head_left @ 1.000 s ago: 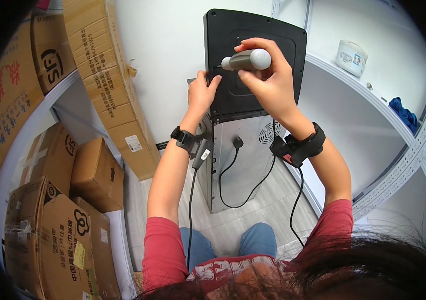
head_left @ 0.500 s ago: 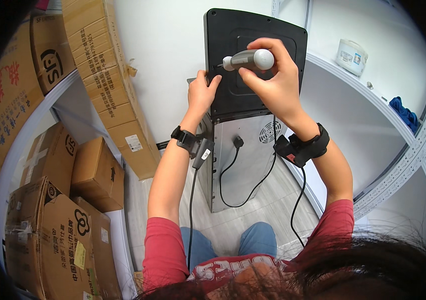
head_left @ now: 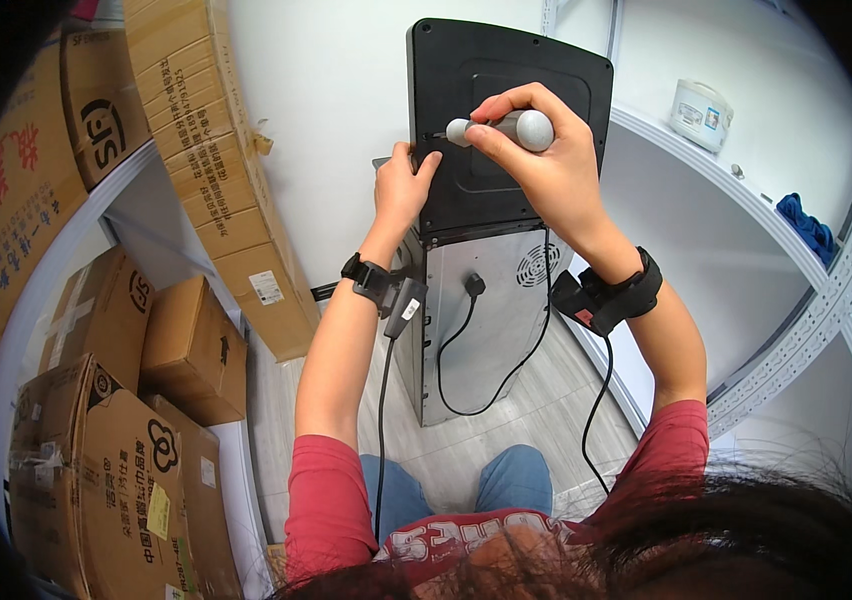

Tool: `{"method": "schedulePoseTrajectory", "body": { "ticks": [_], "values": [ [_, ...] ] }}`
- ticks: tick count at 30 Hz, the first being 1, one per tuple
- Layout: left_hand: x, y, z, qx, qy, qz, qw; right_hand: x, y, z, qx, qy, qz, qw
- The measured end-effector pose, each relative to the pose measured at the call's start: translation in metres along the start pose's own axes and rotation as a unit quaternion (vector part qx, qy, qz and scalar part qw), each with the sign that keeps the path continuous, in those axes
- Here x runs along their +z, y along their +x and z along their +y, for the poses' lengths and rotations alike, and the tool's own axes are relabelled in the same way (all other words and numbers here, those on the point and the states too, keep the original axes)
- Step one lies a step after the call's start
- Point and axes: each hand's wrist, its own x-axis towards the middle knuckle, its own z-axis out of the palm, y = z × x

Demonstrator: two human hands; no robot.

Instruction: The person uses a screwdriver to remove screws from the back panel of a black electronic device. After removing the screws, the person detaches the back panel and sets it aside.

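A screwdriver (head_left: 535,130) with a grey handle and pale rounded ends lies sideways in my right hand (head_left: 564,160), my thumb and fingers closed round its handle. Its thin shaft points left, to the left edge of a black plastic panel (head_left: 501,65), near my left hand. That left hand (head_left: 403,190) grips the panel's left edge, thumb on the front face; its other fingertips are partly hidden. The panel sits atop a tall silver metal cabinet (head_left: 481,350) with a round vent (head_left: 538,265) and a plugged-in black power cord (head_left: 461,408).
Cardboard boxes (head_left: 191,350) fill shelving on the left, beside a tall upright carton (head_left: 236,215). On the right, a curved-looking white shelf holds a white tub (head_left: 701,115) and a blue cloth (head_left: 806,230). Black cables hang from straps on both my wrists.
My right fingers have shifted their grip on the screwdriver, with thumb and forefinger now nearer its front collar. The handle's end has swung slightly right and down. My left hand stays put.
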Motion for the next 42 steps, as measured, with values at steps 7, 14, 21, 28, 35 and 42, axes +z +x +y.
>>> {"method": "schedulePoseTrajectory", "body": {
  "ticks": [7,14,21,28,35,42],
  "values": [
    [0.004,0.000,-0.003,0.035,-0.011,0.029,0.999,-0.005,0.000,0.010,-0.093,-0.073,0.030,0.993],
    [0.005,0.001,-0.008,0.041,-0.016,0.040,0.998,-0.006,-0.004,-0.005,0.053,0.026,-0.011,0.998],
    [0.004,0.001,-0.005,0.023,-0.009,0.019,1.000,-0.002,-0.004,0.002,0.030,0.042,0.003,0.999],
    [0.006,0.002,-0.008,0.033,-0.009,0.039,0.999,-0.003,-0.003,-0.004,0.005,0.055,0.017,0.998],
    [0.003,-0.001,0.001,0.000,0.000,0.000,1.000,-0.010,-0.009,-0.003,-0.021,0.021,0.014,0.999],
    [0.011,0.002,-0.014,0.061,-0.021,0.077,0.995,-0.019,-0.025,-0.005,0.006,0.055,0.046,0.997]
  ]
}}
